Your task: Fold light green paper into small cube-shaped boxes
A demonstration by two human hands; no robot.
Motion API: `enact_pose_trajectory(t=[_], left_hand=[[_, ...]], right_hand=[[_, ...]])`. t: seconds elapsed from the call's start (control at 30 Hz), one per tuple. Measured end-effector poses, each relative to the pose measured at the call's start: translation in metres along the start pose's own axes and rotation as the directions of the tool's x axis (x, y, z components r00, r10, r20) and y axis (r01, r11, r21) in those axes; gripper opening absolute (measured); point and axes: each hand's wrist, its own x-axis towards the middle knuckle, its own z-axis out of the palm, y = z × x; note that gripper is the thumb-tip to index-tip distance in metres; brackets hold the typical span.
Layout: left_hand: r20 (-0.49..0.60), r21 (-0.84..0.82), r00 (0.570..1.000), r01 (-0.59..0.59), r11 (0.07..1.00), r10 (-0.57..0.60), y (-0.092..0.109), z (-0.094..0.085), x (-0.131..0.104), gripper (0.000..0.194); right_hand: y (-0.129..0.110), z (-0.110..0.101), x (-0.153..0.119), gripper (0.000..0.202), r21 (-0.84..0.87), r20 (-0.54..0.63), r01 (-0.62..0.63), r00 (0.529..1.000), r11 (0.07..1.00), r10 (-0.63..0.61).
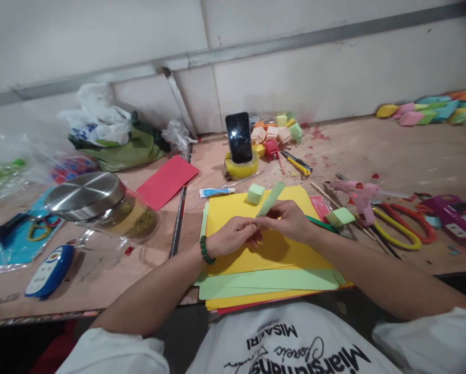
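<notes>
A light green paper strip [272, 198] is pinched between my two hands, above a stack of coloured paper. My left hand [235, 235], with a green bead bracelet [206, 250] at its wrist, has its fingers closed on the strip's lower end. Thumb and fingers of my right hand [289, 221] close on the same strip from the right. Yellow paper [233, 262] tops the stack, with light green sheets [268, 283] sticking out at the front. Just behind my hands sits a pale green paper cube [255, 194]; another pale green paper box [340, 217] lies right of my right wrist.
A phone [239, 137] leans on a yellow tape roll [241, 166], beside folded paper boxes [283, 136]. Rightward lie a cutter [298, 165], a pink glue gun [363, 195] and scissors [396, 228]. Leftward are a steel-lidded jar [100, 205], red paper [166, 182] and a blue-white device [50, 271].
</notes>
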Motion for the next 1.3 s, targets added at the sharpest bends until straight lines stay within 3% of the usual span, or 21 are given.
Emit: enact_pose_trajectory(t=[0.23, 0.4, 0.63, 0.87, 1.1, 1.23, 1.3], left_hand=[[-0.071, 0.304, 0.992, -0.076, 0.950, 0.103, 0.004, 0.005, -0.004, 0.025], [-0.096, 0.430, 0.975, -0.139, 0.892, 0.198, 0.006, 0.006, -0.007, 0.027], [-0.108, 0.514, 0.958, -0.175, 0.839, 0.266, 0.003, 0.008, -0.007, 0.028], [-0.115, 0.563, 0.936, -0.214, 0.799, 0.332, 0.004, 0.009, -0.008, 0.031], [-0.187, 0.566, 0.926, -0.170, 0.806, 0.327, 0.006, 0.011, -0.010, 0.034], [-0.173, 0.572, 0.926, -0.183, 0.800, 0.335, 0.006, 0.011, -0.010, 0.031], [-0.190, 0.568, 0.922, -0.178, 0.803, 0.339, 0.006, 0.011, -0.009, 0.030]], right_hand=[[-0.001, 0.000, -0.002, 0.028, -0.041, 0.001, 0.120, 0.993, 0.992, -0.120], [-0.003, -0.002, -0.004, 0.026, -0.043, -0.002, 0.135, 0.991, 0.990, -0.135], [-0.005, -0.002, -0.003, 0.025, 0.022, 0.034, 0.134, 0.990, 0.991, -0.135], [-0.004, 0.000, -0.003, 0.023, 0.026, -0.056, 0.183, 0.982, 0.983, -0.181], [-0.001, -0.001, -0.003, 0.019, -0.146, -0.165, 0.226, 0.954, 0.963, -0.249], [0.000, -0.001, -0.005, 0.015, -0.198, -0.127, 0.281, 0.943, 0.939, -0.308], [-0.001, -0.001, -0.006, 0.011, -0.291, -0.080, 0.394, 0.898, 0.872, -0.432]])
